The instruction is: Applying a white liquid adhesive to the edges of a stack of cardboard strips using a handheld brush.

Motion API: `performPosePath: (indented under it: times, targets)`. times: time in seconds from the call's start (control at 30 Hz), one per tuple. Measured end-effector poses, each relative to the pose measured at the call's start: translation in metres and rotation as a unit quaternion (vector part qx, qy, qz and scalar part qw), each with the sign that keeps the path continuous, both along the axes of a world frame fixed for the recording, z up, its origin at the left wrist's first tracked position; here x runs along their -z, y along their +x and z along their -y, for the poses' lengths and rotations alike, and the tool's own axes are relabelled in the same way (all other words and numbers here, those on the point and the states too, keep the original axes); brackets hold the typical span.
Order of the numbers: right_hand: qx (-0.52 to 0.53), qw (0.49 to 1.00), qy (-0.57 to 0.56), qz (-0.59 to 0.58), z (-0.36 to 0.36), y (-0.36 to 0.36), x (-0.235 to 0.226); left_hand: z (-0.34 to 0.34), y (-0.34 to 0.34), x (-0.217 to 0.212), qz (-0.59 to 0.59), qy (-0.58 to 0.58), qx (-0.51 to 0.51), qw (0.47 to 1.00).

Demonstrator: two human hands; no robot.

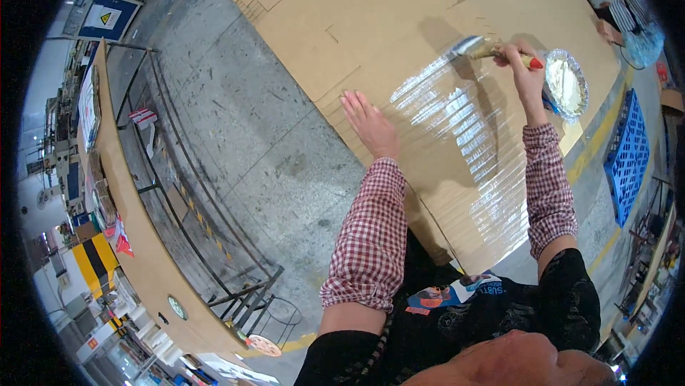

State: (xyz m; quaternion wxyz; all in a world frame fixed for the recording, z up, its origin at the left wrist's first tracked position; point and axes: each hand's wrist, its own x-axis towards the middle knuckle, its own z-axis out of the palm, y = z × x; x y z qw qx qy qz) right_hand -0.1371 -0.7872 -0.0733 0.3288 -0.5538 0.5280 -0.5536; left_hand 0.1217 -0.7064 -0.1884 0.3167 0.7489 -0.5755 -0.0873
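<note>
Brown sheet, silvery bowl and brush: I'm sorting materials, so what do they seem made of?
Brown sheet: likely corrugated cardboard, matte, since the glossy coating shows ridged stripes. Silvery bowl: probably metal foil, shiny, with a crinkled rim. Brush: handle possibly wood, tan and red-ended; finish and bristles unclear.

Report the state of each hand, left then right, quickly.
Left hand: open, fingers extended, resting on the cardboard near its edge.
Right hand: closed, holding the brush by its handle.
</note>
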Motion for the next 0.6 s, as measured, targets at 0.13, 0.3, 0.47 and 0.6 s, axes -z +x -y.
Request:
performPosePath:
  times: [0.13,0.3,0.47,0.6]
  targets:
    - [0.034,0.995,0.094,-0.025,0.005,-0.018,0.014,0.001,-0.002,-0.002,0.013,0.003,-0.002,1.0]
    - [0.03,0.997,0.038,0.06,0.005,-0.007,0.005,-0.001,0.003,0.001,0.006,0.006,-0.002,1.0]
    - [0.019,0.995,0.096,-0.025,-0.004,-0.031,0.01,-0.001,-0.001,-0.003,0.004,0.003,-0.002,1.0]
    - [-0.009,0.998,0.067,0.003,-0.018,-0.026,0.006,-0.001,-0.003,0.0,0.007,-0.01,0.005,1.0]
